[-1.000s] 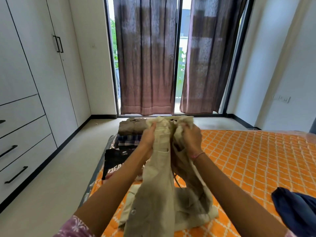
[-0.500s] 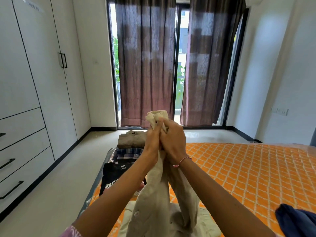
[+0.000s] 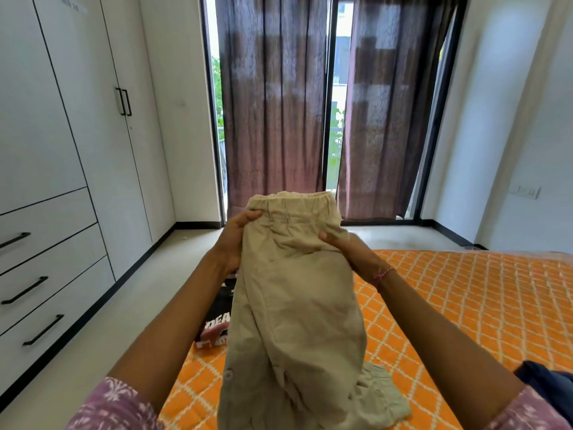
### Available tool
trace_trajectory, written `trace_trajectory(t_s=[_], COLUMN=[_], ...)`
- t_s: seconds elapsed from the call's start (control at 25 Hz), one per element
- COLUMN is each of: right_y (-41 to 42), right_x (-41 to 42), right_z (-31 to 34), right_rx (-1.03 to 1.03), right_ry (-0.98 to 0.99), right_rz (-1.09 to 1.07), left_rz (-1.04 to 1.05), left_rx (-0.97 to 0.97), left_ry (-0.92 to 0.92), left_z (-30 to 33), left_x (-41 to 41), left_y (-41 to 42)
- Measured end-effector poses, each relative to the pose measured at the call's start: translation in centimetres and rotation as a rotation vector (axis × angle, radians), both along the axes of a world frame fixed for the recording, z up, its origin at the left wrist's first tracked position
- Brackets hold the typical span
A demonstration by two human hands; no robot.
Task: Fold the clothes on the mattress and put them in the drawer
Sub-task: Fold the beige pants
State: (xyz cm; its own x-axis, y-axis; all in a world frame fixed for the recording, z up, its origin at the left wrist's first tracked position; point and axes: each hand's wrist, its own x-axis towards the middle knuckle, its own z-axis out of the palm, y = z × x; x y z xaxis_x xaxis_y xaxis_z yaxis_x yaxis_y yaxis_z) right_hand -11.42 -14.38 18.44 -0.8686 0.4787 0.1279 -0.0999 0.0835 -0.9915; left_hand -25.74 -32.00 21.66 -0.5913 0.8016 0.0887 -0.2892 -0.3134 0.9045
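I hold up a pair of beige trousers (image 3: 294, 290) by the waist, elastic band on top, legs hanging down onto the orange patterned mattress (image 3: 465, 305). My left hand (image 3: 234, 240) grips the left side of the waist, thumb across the front. My right hand (image 3: 344, 246) grips the right side, thumb on the front. A black printed garment (image 3: 217, 328) shows at the mattress's left edge, mostly hidden behind the trousers. White drawers (image 3: 46, 274) with black handles stand in the wardrobe on the left.
A dark blue garment (image 3: 548, 380) lies at the mattress's right edge. Bare floor (image 3: 130, 305) runs between the mattress and the wardrobe. Brown curtains (image 3: 273, 103) cover the glass door ahead. A white wall with a switch plate is on the right.
My hands, pressed together on the bunched cloth half a second ago, have parted to either side of the waistband. The trousers now hang spread flat, covering the folded pile behind.
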Motion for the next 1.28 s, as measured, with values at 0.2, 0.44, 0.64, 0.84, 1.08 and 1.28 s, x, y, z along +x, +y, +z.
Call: trace_trajectory(t_s=[0.2, 0.44, 0.64, 0.84, 1.08, 1.28], right_y=[0.8, 5.3, 6.7, 11.8, 8.2, 9.2], right_x=[-2.6, -0.1, 1.6, 2.1, 5.1, 3.9], right_z=[4.9, 8.5, 8.6, 5.7, 9.4, 10.7], right_rx=[-0.06, 0.246, 0.049, -0.194, -0.292, -0.318], right_ry=[0.142, -0.171, -0.218, -0.106, 0.009, 0.115], right_rz=[-0.563, -0.729, -0.645, -0.586, -0.289, -0.199], left_rz=[-0.057, 0.266, -0.067, -0.266, -0.219, -0.237], left_rx=[-0.386, -0.038, -0.27, -0.277, -0.023, 0.077], left_ry=[0.15, 0.161, 0.112, -0.1, -0.224, -0.059], left_z=[-7.3, -1.9, -6.2, -12.7, -11.4, -6.6], left_x=[1.5, -0.3, 0.7, 5.2, 6.4, 2.9], left_y=[1.2, 4.4, 5.6, 7.5, 9.7, 9.6])
